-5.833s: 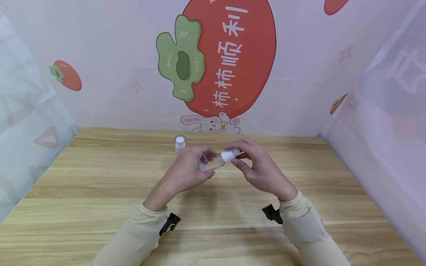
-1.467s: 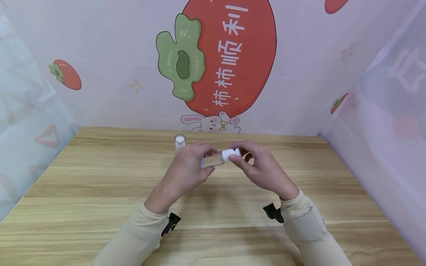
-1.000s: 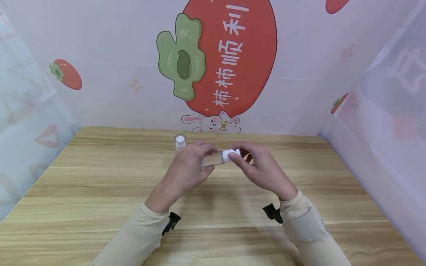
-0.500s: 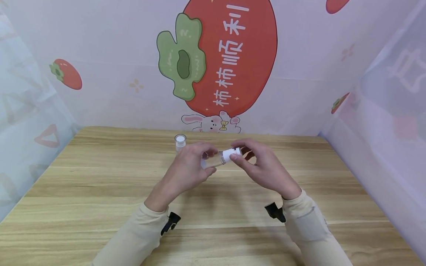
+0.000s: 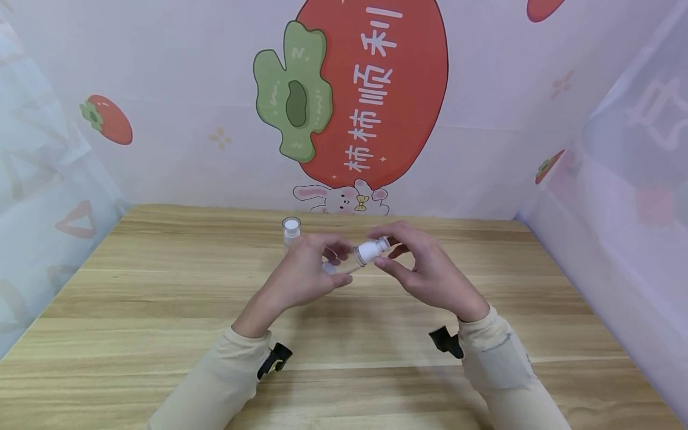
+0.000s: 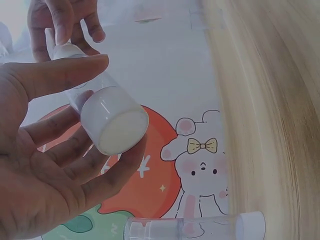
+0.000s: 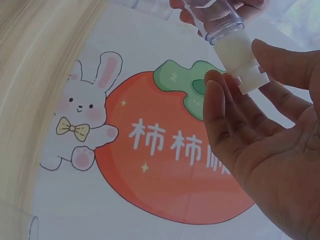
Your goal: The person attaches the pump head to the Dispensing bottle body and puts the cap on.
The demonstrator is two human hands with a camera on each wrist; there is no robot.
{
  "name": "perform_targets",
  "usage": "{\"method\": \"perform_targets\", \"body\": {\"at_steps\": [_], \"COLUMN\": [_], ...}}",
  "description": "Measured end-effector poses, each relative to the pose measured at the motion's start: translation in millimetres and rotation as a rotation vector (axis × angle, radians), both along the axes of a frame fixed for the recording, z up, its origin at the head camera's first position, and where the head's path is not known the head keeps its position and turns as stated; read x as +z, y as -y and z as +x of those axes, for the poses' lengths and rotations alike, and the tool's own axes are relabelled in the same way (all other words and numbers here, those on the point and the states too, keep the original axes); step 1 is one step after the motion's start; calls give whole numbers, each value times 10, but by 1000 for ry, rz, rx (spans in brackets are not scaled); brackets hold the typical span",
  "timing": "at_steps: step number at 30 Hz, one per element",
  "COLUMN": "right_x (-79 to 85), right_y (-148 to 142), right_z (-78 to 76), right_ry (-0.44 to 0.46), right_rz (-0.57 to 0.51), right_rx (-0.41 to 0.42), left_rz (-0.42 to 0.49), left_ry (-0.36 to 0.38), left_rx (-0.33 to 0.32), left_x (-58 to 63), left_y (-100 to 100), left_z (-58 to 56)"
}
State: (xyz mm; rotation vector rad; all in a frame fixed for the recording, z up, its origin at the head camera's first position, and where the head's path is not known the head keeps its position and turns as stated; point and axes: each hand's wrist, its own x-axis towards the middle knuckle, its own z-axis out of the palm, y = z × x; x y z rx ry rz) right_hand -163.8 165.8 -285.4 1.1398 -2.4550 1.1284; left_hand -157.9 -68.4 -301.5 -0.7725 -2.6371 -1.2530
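My left hand [image 5: 306, 269] holds a small clear pump bottle [image 6: 85, 90] in the air, thumb on one side and fingers curled beneath. Its white base [image 6: 122, 127] faces the left wrist camera. The bottle lies tilted, its white pump top [image 5: 369, 251] pointing up to the right. Thumb and fingers of my right hand [image 5: 430, 269] pinch about that pump top; in the right wrist view the thumb lies along the white collar [image 7: 235, 52], with fingertips near the nozzle [image 7: 254, 81]. Bare palm shows below it.
A second clear bottle with a white top [image 5: 291, 230] stands on the wooden table [image 5: 344, 370], behind my left hand and partly hidden. The edge of a clear round piece [image 7: 22, 222] shows at a corner of the right wrist view. A printed backdrop [image 5: 484, 119] rises behind the table.
The bottle's pump end has tipped up slightly. My right thumb, earlier across the white collar, has slid down to its lower edge, and the fingers have shifted round the pump top.
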Motion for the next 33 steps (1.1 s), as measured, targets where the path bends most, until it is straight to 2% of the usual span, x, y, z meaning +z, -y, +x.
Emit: {"method": "perform_targets", "body": {"at_steps": [5, 12, 16, 25, 33], "right_x": [7, -3, -7, -10, -14], "right_y": [1, 2, 1, 25, 44], "right_z": [-1, -3, -1, 9, 29], "right_ry": [-1, 0, -2, 7, 56], "right_rz": [5, 5, 12, 17, 33], "right_rx": [12, 16, 4, -40, -113], "left_rz": [12, 13, -17, -107, -196], "left_ry": [49, 53, -3, -204, -282], "left_rx": [-23, -20, 10, 87, 152], "left_x": [7, 4, 3, 2, -1], "left_y": [9, 1, -19, -70, -97], "left_z": [2, 7, 21, 53, 74]}}
